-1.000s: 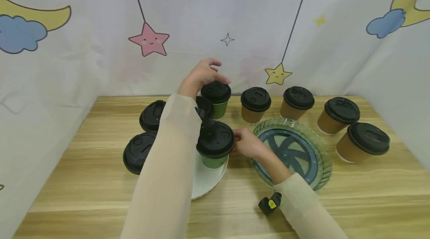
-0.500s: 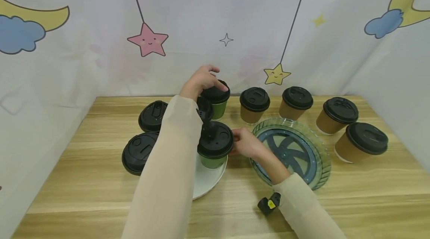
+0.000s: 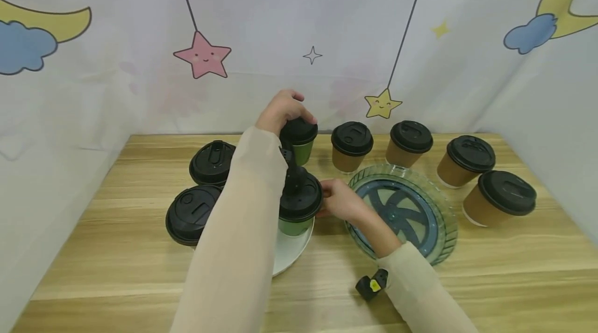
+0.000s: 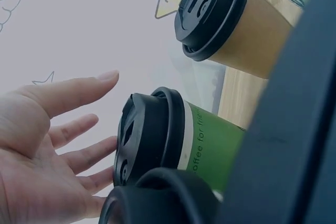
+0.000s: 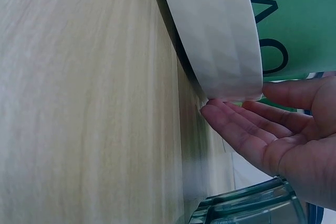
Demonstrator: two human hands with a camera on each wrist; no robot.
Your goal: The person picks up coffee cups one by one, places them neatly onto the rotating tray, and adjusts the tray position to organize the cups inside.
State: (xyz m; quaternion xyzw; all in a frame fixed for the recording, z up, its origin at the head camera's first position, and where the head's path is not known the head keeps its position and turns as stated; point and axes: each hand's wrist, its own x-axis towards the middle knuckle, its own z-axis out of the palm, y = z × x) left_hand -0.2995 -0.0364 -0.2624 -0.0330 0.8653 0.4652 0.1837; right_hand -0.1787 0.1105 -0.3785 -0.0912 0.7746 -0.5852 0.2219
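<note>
My left hand (image 3: 286, 108) hovers over the black lid of a green paper coffee cup (image 3: 303, 148) at the back. In the left wrist view its fingers (image 4: 86, 156) are spread beside that lid (image 4: 152, 135), with the thumb apart from it. My right hand (image 3: 343, 200) is at the right rim of a white round plate (image 3: 294, 252). The right wrist view has the thumb on the top of the plate's rim (image 5: 220, 40) and fingertips (image 5: 210, 109) at its lower edge. Another lidded green cup (image 3: 299, 208) stands on the plate; my left sleeve hides the plate's left part.
Two black-lidded cups, one front (image 3: 192, 213) and one behind (image 3: 212, 162), stand left of my left sleeve. A clear green round dish (image 3: 446, 224) lies right of the plate. Several brown lidded cups (image 3: 350, 146) curve around its back and right. A printed cloth (image 3: 261, 89) hangs behind the table.
My left hand has come down a little, closer to the back green cup's lid, and its forearm has shifted slightly right. The right hand stays at the plate's rim.
</note>
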